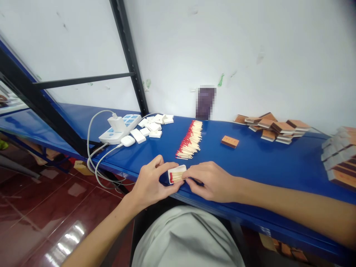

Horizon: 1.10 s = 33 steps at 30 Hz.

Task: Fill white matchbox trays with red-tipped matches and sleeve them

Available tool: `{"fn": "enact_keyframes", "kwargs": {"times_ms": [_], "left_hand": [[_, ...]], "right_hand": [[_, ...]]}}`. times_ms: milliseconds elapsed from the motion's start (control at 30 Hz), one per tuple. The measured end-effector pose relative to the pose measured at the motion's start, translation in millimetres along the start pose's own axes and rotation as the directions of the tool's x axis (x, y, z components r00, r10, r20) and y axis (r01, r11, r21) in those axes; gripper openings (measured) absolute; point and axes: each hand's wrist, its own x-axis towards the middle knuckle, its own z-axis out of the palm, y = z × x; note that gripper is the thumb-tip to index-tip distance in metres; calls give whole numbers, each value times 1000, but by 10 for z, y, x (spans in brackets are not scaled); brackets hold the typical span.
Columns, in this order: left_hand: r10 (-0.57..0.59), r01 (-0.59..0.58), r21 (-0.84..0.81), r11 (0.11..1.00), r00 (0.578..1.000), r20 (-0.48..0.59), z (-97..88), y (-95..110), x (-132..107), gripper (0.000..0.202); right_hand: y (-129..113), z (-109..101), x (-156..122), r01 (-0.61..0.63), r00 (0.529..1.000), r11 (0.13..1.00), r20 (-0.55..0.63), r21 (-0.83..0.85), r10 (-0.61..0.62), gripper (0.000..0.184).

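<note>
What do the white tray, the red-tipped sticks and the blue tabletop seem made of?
The white tray, between left hand and right hand, looks like thin matte cardboard, going by its slim walls. The red-tipped sticks seem pale wood with dull red heads. The blue tabletop is glossy, perhaps painted metal or laminate: it mirrors light.

Counted on the blue desk [264,159]: one filled tray, one row of matches, two lots of boxes.

Between the fingers [194,171] sits one white tray [177,173] of red-tipped matches, packed too tightly to count. Just beyond the fingers lies one row of loose matches [190,141], several dozen at least. Farther out to their right are one single brown box [230,141], a heap of about ten brown boxes [274,127], and one blurred stack [339,159] that cannot be counted. Out to their left are roughly eight small white trays [151,128], one power strip [130,119], one charger [116,123] and one earbud case [128,141].
</note>
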Motion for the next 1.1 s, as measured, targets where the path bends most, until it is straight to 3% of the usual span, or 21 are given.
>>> {"fn": "enact_keyframes", "kwargs": {"times_ms": [233,333,467,533,667,900,1100], "left_hand": [[29,-30,1,1000,997,68,3,16,21,33],[16,-20,41,999,995,102,6,30,26,31],[0,-20,111,994,984,176,-3,55,27,31],[-2,-27,129,991,976,217,-12,65,27,32],[-2,-39,153,987,967,257,-19,65,27,36],[26,-90,212,973,958,287,-5,61,24,45],[-105,62,188,980,968,229,-32,95,56,44]], "right_hand": [[-14,7,23,84,996,996,-40,-3,-84,23],[9,29,5,120,983,991,-129,-59,-127,23],[115,1,-38,0,966,981,-253,-196,-50,22],[180,-37,-42,-119,966,970,-249,-211,64,25],[240,-100,-8,-243,969,949,-97,-202,228,33],[218,-104,13,-231,971,949,5,-216,237,39],[210,-95,15,-303,953,931,-41,-203,301,35]]}}
